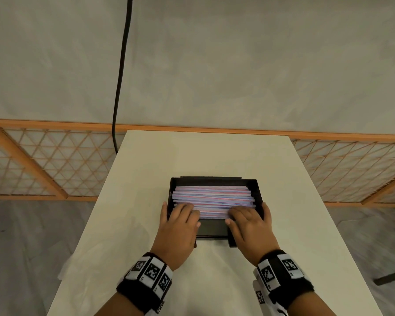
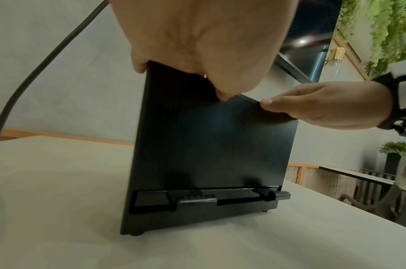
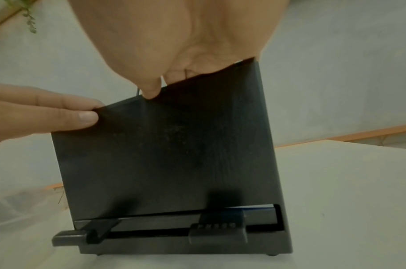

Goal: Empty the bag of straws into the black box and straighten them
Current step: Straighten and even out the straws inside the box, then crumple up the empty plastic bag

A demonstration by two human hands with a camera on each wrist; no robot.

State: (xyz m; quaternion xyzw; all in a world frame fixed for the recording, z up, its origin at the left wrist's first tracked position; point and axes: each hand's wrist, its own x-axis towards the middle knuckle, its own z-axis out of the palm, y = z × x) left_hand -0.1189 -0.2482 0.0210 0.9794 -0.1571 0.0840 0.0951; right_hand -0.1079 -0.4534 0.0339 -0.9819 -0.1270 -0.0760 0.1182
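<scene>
The black box [image 1: 214, 180] stands in the middle of the white table [image 1: 192, 153], with its front wall toward me. Several striped straws [image 1: 212, 197] lie across it in a fairly even stack, left to right. My left hand [image 1: 181, 216] and right hand [image 1: 249, 216] sit at the box's near corners. Their fingers lie flat on the nearest straws. Each thumb touches the top of the front wall, as the left wrist view of the box [image 2: 209, 145] and the right wrist view of the box [image 3: 169, 154] show. The empty clear bag [image 1: 78, 265] lies on the table at the near left.
A black cable [image 1: 121, 76] hangs down behind the table's far left corner. An orange lattice railing [image 1: 43, 163] runs behind the table on both sides. A slider bar [image 3: 218, 231] runs along the bottom of the box front.
</scene>
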